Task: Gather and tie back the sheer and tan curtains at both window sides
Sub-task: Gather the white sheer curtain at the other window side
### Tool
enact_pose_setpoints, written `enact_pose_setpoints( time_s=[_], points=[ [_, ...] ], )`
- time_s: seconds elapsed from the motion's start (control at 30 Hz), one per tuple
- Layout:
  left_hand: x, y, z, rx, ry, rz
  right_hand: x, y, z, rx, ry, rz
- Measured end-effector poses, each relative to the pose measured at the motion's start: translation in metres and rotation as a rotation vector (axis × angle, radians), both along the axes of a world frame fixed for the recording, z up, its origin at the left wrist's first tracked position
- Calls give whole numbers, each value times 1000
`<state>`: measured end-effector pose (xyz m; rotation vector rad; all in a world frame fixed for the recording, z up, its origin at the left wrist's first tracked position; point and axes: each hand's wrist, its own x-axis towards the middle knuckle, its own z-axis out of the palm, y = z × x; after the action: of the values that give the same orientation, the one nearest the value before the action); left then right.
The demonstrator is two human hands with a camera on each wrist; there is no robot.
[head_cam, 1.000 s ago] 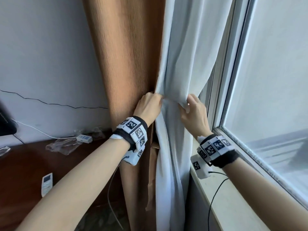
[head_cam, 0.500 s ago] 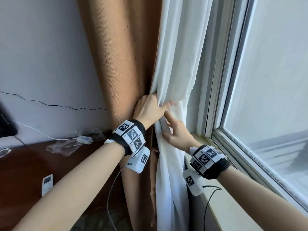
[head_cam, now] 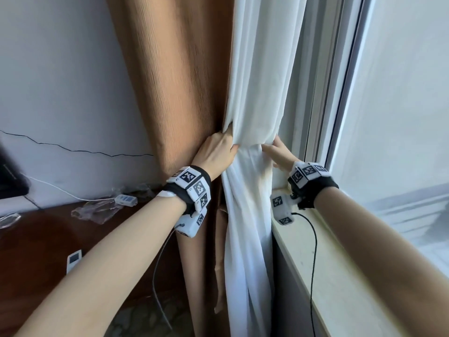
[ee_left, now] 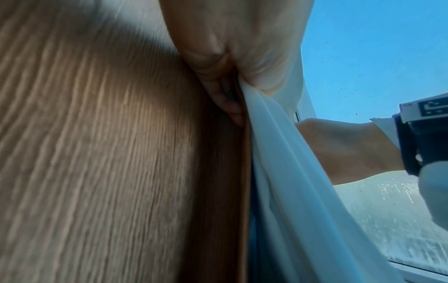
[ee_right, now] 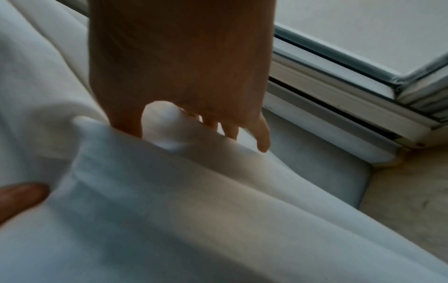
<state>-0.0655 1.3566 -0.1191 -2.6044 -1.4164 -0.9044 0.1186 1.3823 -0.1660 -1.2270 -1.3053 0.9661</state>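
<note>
- The left hand grips the sheer curtain at the seam where it meets the tan curtain; its fingers are tucked into the folds and its thumb lies across the white cloth, bunching the fabric in its grasp.
- In the left wrist view the same fingers are wedged between the tan cloth and the white cloth, curled round a fold of the sheer.
- The right hand is on the far, window side of the sheer bundle, level with the left; its thumb presses the front of the cloth while the fingers reach behind it.
- From the right wrist (a blurred picture) the thumb and fingers straddle a raised fold of the sheer, pinching it; another fingertip shows at the lower left edge, touching the cloth.
- Between the two hands the sheer is drawn into a narrow waist, and below them it hangs in loose pleats.
- The tan curtain hangs just left of the left hand, in contact with its back and wrist.
- A window sill runs below the right wrist, with the window frame just beyond the right hand.
- Well to the left of the left forearm, a dark wooden surface holds a small white remote, crumpled clear plastic and a white adapter on a cord.
</note>
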Motion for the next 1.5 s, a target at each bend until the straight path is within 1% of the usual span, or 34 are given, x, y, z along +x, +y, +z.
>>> enact_pose_setpoints(
  time_s=[0.07,0.1,0.17,0.2,0.23,0.3,0.37,0.4,0.5,0.57,0.63,0.7,0.77,0.83,0.9,0.93,0.97,1.03,1.07,1.13,1.17,1.2,1.23,1.3,1.33,1.37,1.4,1.5],
  points=[
    [1,-2,-1,-10,-15,-20,-6,4,4,13,29,-32],
    [1,-3,-3,-3,-18,-24,-8,8,1,13,36,-95],
    [-1,-4,-6,55,-34,-33,-10,10,-2,75,72,-209],
    [-3,-5,-8,95,-47,-47,-8,11,-7,104,55,-251],
    [-6,-6,-9,135,-51,-62,-6,11,-10,117,23,-282],
    [-12,-6,-12,210,12,-65,-2,5,-12,145,-40,-298],
    [-14,-3,-16,272,100,-41,4,-5,-16,179,-148,-331],
    [-14,-2,-17,277,113,-31,4,-13,-17,207,-213,-356],
    [-10,5,-18,207,78,-6,1,-52,-16,356,-408,-399],
    [-3,7,-15,173,83,39,-9,-70,-19,460,-528,-382],
    [5,5,-11,130,67,34,-22,-79,-23,534,-620,-359],
    [12,3,-6,35,9,4,-37,-83,-26,590,-653,-300],
    [15,1,-2,-121,-60,-36,-50,-85,-25,621,-630,-228],
    [14,0,3,-306,-180,-85,-58,-77,-29,618,-622,-159],
    [13,-3,8,-450,-299,-131,-60,-68,-38,590,-684,-108],
    [11,-5,9,-461,-297,-140,-61,-65,-42,574,-700,-92],
    [10,-6,9,-410,-247,-119,-62,-64,-45,547,-697,-67],
    [8,-3,4,-219,-120,-25,-65,-63,-47,500,-681,5],
    [6,-3,3,-144,-103,11,-63,-61,-47,474,-672,38],
    [3,-3,1,-91,-122,34,-55,-61,-43,394,-611,103],
    [1,-4,1,-86,-113,41,-49,-60,-39,361,-537,97],
    [-1,-5,2,-78,-95,42,-43,-59,-34,344,-433,45],
    [-3,-6,2,-61,-69,38,-35,-56,-29,334,-321,-46],
    [-7,-6,2,-29,-13,21,-20,-45,-18,315,-126,-272],
    [-9,-6,2,-16,-1,13,-11,-35,-13,283,-68,-354],
    [-10,-6,0,-10,1,4,-1,-25,-10,217,-34,-383],
    [-12,-5,-2,4,2,-12,7,-14,-8,127,1,-349],
    [-15,-4,-4,29,-19,-58,14,13,-6,-200,210,-48]
  ],
)
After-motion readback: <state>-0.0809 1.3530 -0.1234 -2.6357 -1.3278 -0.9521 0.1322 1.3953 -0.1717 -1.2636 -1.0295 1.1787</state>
